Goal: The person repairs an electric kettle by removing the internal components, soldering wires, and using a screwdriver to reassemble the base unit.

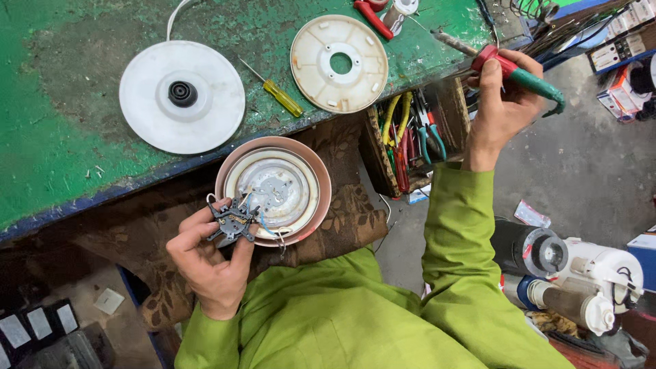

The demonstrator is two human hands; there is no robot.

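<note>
Green sleeves fill the bottom of the view; nearest in, the left hand (208, 256) is closed around a small black kettle control part (232, 220), fingers curled tight round its edges, thumb across it. Thin blue and white wires (263, 220) run from that part into the upturned kettle base (275, 190), a pinkish body with a metal heating plate showing, resting in the lap against the bench edge. Part sits touching the kettle rim, on its lower left side.

Right hand (502, 102) is raised well apart, over on the right, wrapped shut round the green-and-red handle of a soldering iron (509, 67); tip points up-left over the bench corner, not near the part.

Step, as judged: rewiring or soldering work on the control part, iron held ready, no contact yet. Next move seems to call for bringing the tip across to the terminals while the left hand keeps the part steady and the wires clear.

Around: white round power base (182, 96) on the green workbench (61, 137), yellow-handled screwdriver (281, 97) beside it, white round bottom cover (339, 63) further right. Tool rack with pliers (408, 133) just under the bench edge. More appliances (574, 273) on the floor at right.
</note>
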